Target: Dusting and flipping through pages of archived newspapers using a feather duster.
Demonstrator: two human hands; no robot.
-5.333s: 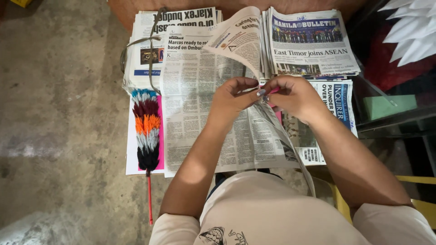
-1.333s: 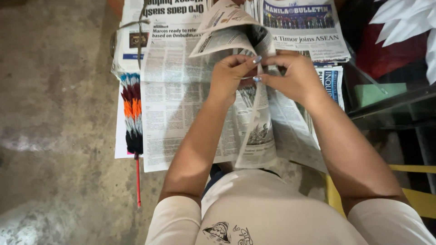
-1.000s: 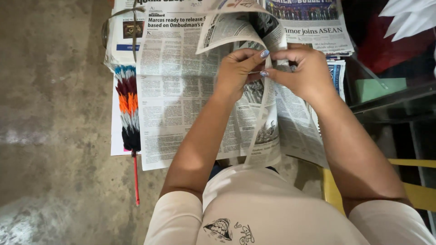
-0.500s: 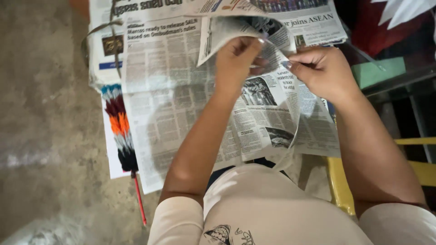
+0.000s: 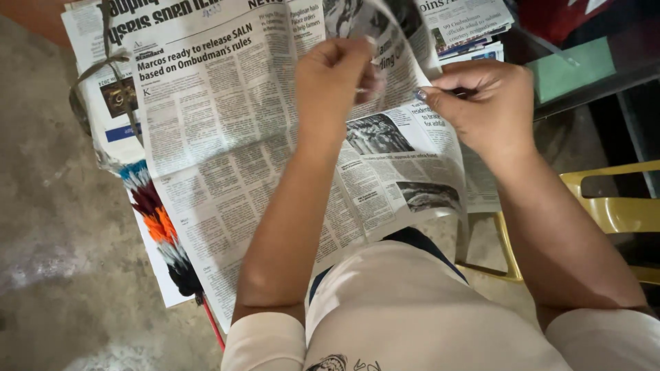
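Newsprint is between our hands: the left hand is closed, its fingers pinching the top edge of a loose newspaper sheet, and the right hand at 3 o'clock of it also pinches the same sheet with curled fingers. The sheet hangs in front of us above a large open newspaper. At 8 o'clock of the hands a colourful feather duster lies partly under the paper. A grey concrete floor is at 9 o'clock, and a yellow chair at 4 o'clock.
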